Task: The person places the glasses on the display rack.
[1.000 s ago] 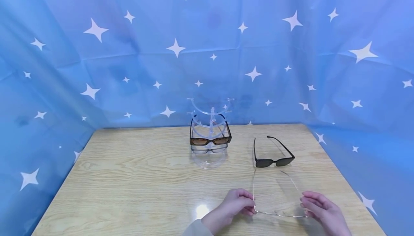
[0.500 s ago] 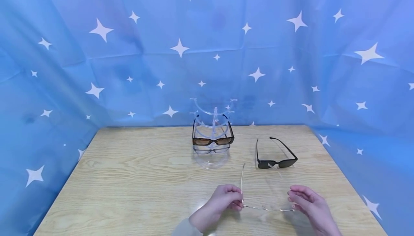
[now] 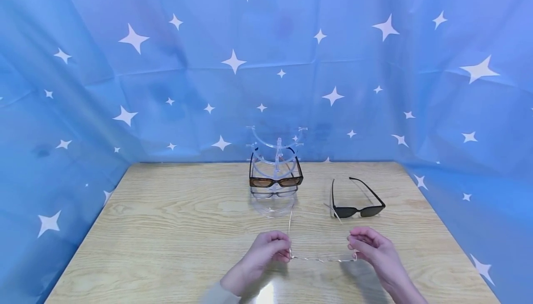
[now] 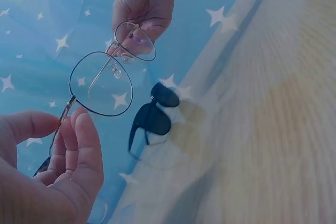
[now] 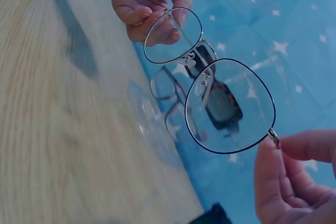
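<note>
My two hands hold a pair of thin-rimmed round eyeglasses with clear lenses, above the near part of the table. The left hand pinches one temple close to its hinge. At the other hinge, the right hand pinches between thumb and fingers, as the right wrist view shows beside the dark rim. Both temples are unfolded and point away from me. Beyond them stands a transparent tiered display stand. It carries tortoiseshell sunglasses and, just below, clear-lensed glasses.
Black sunglasses rest on the wooden table, right of the stand, temples unfolded toward the back. A blue curtain with white stars hangs behind the table and along its sides. The stand's upper curved arms bear no glasses.
Both hands have carried the eyeglasses left and slightly away from me, from in front of the black sunglasses toward the stand. The camera view has shifted slightly; the grip stays the same.
</note>
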Motion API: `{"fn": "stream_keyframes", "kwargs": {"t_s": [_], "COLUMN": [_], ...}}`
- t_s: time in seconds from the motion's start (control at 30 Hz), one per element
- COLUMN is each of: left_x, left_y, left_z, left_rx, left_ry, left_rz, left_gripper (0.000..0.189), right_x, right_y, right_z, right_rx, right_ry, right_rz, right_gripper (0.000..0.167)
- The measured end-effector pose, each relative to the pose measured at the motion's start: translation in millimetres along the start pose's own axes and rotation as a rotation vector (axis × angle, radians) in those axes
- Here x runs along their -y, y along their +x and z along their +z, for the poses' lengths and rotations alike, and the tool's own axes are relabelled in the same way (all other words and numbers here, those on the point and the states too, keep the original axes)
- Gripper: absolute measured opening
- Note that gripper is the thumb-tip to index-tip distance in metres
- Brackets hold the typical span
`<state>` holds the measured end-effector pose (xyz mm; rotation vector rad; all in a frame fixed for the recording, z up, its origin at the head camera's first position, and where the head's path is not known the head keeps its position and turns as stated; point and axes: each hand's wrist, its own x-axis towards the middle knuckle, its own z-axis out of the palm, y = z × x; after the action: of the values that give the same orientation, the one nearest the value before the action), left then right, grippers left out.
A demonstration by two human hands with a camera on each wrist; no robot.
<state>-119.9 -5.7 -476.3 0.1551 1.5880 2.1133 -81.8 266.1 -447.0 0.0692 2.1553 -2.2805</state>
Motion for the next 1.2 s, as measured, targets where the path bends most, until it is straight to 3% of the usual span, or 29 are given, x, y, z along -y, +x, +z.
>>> {"fn": "stream_keyframes", "kwargs": {"t_s": [0.5, 0.87, 1.2], "left_x": [-33.1, -56.1, -79.6], "left_y": [-17.1, -26.6, -21.0], "left_z": [-26.8, -35.9, -48.0], "left_rx": [-0.047, -0.077, -0.106], "left_ry": [-0.005, 0.036, 0.065], "left_rz": [0.019, 0.059, 0.113], "left_gripper": [0.016, 0.013, 0.006], "right_x": [23.0, 40.5, 60.2], "right_y": [19.4, 33.2, 50.9], "right_z": [37.3, 54.6, 68.9], "right_rx": [0.056, 0.065, 0.106], "right_ry": [-0.036, -0.053, -0.082], "right_rz": [0.001, -0.003, -0.015], "right_gripper": [0.012, 0.009, 0.008]}}
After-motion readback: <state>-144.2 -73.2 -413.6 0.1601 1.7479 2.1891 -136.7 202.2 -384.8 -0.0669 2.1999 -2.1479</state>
